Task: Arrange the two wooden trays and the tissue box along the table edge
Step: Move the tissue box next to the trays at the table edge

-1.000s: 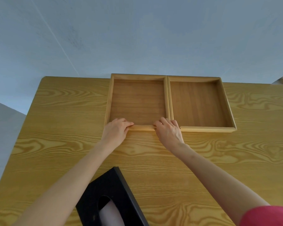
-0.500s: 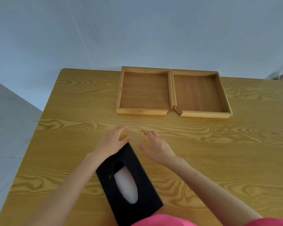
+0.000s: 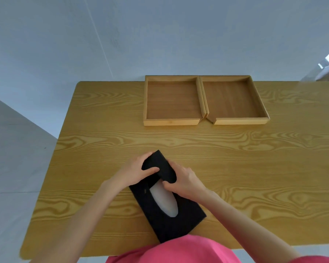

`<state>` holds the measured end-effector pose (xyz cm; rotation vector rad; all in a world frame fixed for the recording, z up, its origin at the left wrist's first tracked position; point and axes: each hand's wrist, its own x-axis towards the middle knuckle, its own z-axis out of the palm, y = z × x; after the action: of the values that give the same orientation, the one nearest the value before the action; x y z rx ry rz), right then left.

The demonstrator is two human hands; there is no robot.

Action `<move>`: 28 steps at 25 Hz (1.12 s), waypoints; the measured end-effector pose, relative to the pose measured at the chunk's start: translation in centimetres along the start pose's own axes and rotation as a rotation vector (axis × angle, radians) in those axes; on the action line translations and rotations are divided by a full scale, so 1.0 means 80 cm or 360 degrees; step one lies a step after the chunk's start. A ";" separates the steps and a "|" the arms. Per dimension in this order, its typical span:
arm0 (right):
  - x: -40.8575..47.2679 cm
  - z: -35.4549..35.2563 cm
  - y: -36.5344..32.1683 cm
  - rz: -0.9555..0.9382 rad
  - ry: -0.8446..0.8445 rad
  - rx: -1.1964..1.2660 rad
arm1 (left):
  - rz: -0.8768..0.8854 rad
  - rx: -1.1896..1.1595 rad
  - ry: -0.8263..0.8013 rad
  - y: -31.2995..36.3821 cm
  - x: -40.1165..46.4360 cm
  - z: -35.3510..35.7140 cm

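Tissue box [image 3: 165, 209]: black, long, lying flat on the table [image 3: 254, 168] near my edge, skewed diagonally, far end pointing up-left toward the trays. White tissue shows through the oval slot on top.

Change in the last second: both my hands were on the near rim of the left tray; half a second ago they were off it and hovering open over the box. Now they are on the box. My left hand [image 3: 139, 171] wraps the far end from the left, thumb across the top, fingers curled around the far side. My right hand [image 3: 184, 182] clamps the same end from the right, thumb at the head of the slot. Both hands grasp the box; it looks not yet lifted, though I cannot tell for certain.

Left tray [image 3: 171, 100] and right tray [image 3: 234, 99]: side by side against the far edge of the table, inner walls touching along most of their length, with a small wedge-shaped gap at the near corners. Nothing in them. Both trays sit untouched.

Reading: trays appear placed, or close enough. Box is the last item. Free edge space lies left of the left tray; I judge that the likely spot. The box needs turning square to the edge as it goes.
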<state>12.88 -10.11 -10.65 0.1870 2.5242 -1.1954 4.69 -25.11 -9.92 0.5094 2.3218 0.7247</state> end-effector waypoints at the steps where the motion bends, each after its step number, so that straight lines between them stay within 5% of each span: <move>1: 0.003 -0.003 -0.002 -0.0013 -0.0004 -0.0021 | -0.0002 -0.0025 -0.0012 -0.001 0.000 -0.001; 10: 0.082 -0.043 -0.039 -0.0207 -0.0018 -0.0659 | -0.0127 -0.0496 0.0385 -0.015 0.001 -0.017; 15: 0.105 -0.030 -0.038 -0.0244 -0.0017 -0.0811 | -0.0110 -0.0464 0.0514 -0.025 0.003 -0.018; 18: 0.100 -0.028 -0.032 -0.0331 0.0063 -0.0726 | -0.0052 -0.0423 0.0547 -0.024 0.001 -0.018; 22: 0.067 -0.039 -0.004 -0.0354 0.0486 -0.0514 | -0.0037 -0.0401 0.0496 -0.032 -0.003 -0.018; 25: 0.030 -0.047 0.023 -0.0004 0.0731 -0.0073 | -0.0089 -0.0546 0.0457 -0.039 -0.002 -0.016; 28: 0.003 -0.042 0.044 0.0378 0.0701 0.0278 | -0.0209 -0.0715 0.0415 -0.047 -0.001 -0.009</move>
<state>12.73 -5.30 -11.32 0.8532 2.6477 -1.3960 3.62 -28.34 -11.69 0.0612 2.2933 1.2649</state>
